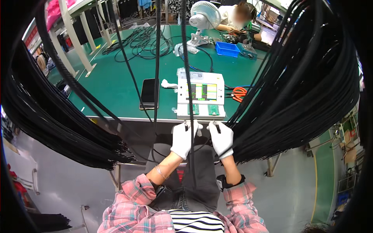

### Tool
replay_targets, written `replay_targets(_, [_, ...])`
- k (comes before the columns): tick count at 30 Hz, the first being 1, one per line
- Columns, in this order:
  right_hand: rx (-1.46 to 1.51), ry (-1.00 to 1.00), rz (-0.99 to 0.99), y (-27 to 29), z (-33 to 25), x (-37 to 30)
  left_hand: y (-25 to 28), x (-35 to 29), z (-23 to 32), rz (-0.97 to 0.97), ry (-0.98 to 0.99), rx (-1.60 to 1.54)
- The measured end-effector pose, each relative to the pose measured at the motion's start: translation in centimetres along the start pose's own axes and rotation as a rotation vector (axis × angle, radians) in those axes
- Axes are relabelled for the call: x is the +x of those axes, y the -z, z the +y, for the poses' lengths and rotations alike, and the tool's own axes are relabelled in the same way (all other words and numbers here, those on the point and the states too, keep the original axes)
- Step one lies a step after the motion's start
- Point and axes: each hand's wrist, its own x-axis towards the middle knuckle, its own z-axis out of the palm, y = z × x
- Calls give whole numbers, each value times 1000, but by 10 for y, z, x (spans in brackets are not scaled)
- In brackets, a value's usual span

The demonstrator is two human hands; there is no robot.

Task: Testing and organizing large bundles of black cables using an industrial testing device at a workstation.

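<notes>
White gloves cover both of my hands, just off the table's front edge. My left hand (pixel 182 139) is closed in a pinch on what looks like the small metallic end of a black cable. Close beside it, my right hand (pixel 221 139) pinches a similar small end; the fingers partly cover both. A thin black cable loop (pixel 202 147) shows below the hands. Directly ahead stands a white tester (pixel 182 101) with a lit screen (pixel 201 91) in green, yellow and white. Two green circuit boards sit on its front ledge, the right board (pixel 213 110) nearer my right hand.
Thick bundles of black cables hang at left (pixel 58 128) and right (pixel 295 105), with single strands before me. On the green table (pixel 120 103) lie a phone (pixel 149 93), orange-handled pliers (pixel 238 94), coiled cables (pixel 143 42), a fan (pixel 204 15) and a blue bin (pixel 227 49). A person sits opposite.
</notes>
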Motion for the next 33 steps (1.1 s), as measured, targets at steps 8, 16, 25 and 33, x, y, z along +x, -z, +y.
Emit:
replay_targets(8, [353, 63, 161, 4, 0, -10, 4, 9, -18, -232, 282, -429])
replay_targets(16, [477, -268, -135, 10, 1, 0, 3, 20, -17, -355, 280, -530])
replay_targets(25, [339, -127, -109, 4, 11, 0, -1, 21, -15, -275, 265, -608])
replay_targets(33, [-63, 183, 106, -3, -1, 9, -4, 26, -12, -214, 258, -620])
